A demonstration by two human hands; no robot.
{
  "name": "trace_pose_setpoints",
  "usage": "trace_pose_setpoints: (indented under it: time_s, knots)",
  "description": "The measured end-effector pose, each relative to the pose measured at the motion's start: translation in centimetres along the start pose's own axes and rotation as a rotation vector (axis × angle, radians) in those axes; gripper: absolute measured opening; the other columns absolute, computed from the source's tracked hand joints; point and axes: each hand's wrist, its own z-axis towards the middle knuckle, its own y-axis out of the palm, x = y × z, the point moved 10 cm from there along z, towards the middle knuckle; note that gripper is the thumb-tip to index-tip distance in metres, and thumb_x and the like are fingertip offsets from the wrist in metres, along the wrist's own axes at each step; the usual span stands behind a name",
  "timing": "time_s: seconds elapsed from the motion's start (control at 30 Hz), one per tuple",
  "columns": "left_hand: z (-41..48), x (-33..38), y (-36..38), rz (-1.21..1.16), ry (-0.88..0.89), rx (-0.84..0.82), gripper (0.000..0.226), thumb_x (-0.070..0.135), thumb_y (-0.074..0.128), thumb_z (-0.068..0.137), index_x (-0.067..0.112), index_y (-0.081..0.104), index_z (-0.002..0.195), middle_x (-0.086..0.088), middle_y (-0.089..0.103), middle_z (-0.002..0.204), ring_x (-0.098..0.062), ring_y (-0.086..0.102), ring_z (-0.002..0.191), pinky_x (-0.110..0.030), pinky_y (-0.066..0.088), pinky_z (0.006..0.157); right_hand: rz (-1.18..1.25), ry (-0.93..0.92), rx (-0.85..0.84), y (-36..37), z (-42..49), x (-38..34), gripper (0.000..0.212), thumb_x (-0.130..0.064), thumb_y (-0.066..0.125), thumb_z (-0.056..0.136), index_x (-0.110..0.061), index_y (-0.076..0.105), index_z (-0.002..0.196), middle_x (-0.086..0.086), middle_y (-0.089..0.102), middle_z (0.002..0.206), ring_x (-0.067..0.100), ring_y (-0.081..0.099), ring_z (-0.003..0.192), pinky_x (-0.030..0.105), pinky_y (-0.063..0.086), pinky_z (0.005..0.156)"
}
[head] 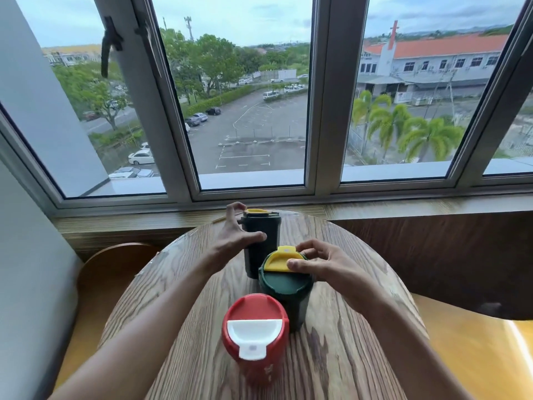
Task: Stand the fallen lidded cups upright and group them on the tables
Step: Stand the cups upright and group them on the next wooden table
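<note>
Three lidded cups stand upright on a round wooden table. Farthest from me is a dark cup with a yellow lid. My left hand is curved around its left side, thumb against the body and fingers spread near the lid. In the middle stands a dark green cup with a yellow flap. My right hand rests its fingertips on that flap and the lid's right rim. Nearest me is a red cup with a white flap, touched by neither hand. The three cups stand close together in a line.
A wooden sill and large windows run just behind the table. A curved wooden chair back stands to the left, and a brown seat back with a yellow seat lies to the right.
</note>
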Motion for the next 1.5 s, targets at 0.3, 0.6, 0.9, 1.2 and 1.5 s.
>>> trace_pose_setpoints:
  time_s: [0.3, 0.6, 0.9, 1.2, 1.5]
  knots:
    - [-5.6, 0.5, -3.0, 0.109, 0.096, -0.215, 0.094, -0.004, 0.076, 0.064, 0.019, 0.031, 0.143, -0.002, 0.049, 0.125, -0.010, 0.054, 0.110, -0.011, 0.052, 0.077, -0.003, 0.029, 0.089, 0.0, -0.5, -0.3, 0.023, -0.016, 0.078, 0.078, -0.016, 0.068, 0.099, 0.003, 0.069, 0.089, 0.017, 0.064, 0.084, 0.034, 0.047, 0.075]
    - [-6.5, 2.5, -2.5, 0.341, 0.187, -0.203, 0.085, 0.011, 0.091, 0.061, 0.019, 0.041, 0.130, -0.006, 0.057, 0.118, -0.014, 0.060, 0.104, -0.013, 0.053, 0.082, 0.029, 0.041, 0.147, 0.1, -1.1, 0.1, 0.021, -0.018, 0.076, 0.081, -0.019, 0.068, 0.100, 0.008, 0.072, 0.101, 0.018, 0.066, 0.089, 0.034, 0.054, 0.082]
    - [-9.4, 2.1, -3.9, 0.391, 0.168, -0.308, 0.086, 0.004, 0.079, 0.057, 0.032, 0.041, 0.128, -0.014, 0.051, 0.126, -0.022, 0.059, 0.110, -0.021, 0.053, 0.077, 0.046, 0.093, 0.180, -0.4, -0.9, 0.9, 0.032, -0.021, 0.075, 0.082, -0.016, 0.067, 0.112, 0.012, 0.070, 0.113, 0.022, 0.065, 0.097, 0.031, 0.054, 0.081]
    - [-11.2, 1.7, -2.7, 0.202, 0.080, -0.402, 0.087, -0.023, 0.065, 0.072, 0.024, 0.034, 0.139, -0.010, 0.041, 0.138, -0.007, 0.055, 0.111, -0.018, 0.054, 0.082, 0.063, 0.097, 0.150, 0.1, -1.4, 0.7, 0.036, -0.019, 0.075, 0.082, -0.013, 0.066, 0.116, 0.011, 0.071, 0.112, 0.020, 0.066, 0.096, 0.027, 0.052, 0.076]
    - [-11.4, 1.5, -2.9, 0.145, 0.061, -0.440, 0.087, -0.013, 0.070, 0.066, 0.028, 0.039, 0.137, -0.011, 0.040, 0.140, -0.019, 0.055, 0.116, -0.028, 0.055, 0.091, 0.060, 0.093, 0.144, 0.1, -1.4, 0.5, 0.039, -0.019, 0.076, 0.082, -0.008, 0.066, 0.118, 0.013, 0.071, 0.112, 0.019, 0.067, 0.095, 0.027, 0.052, 0.073]
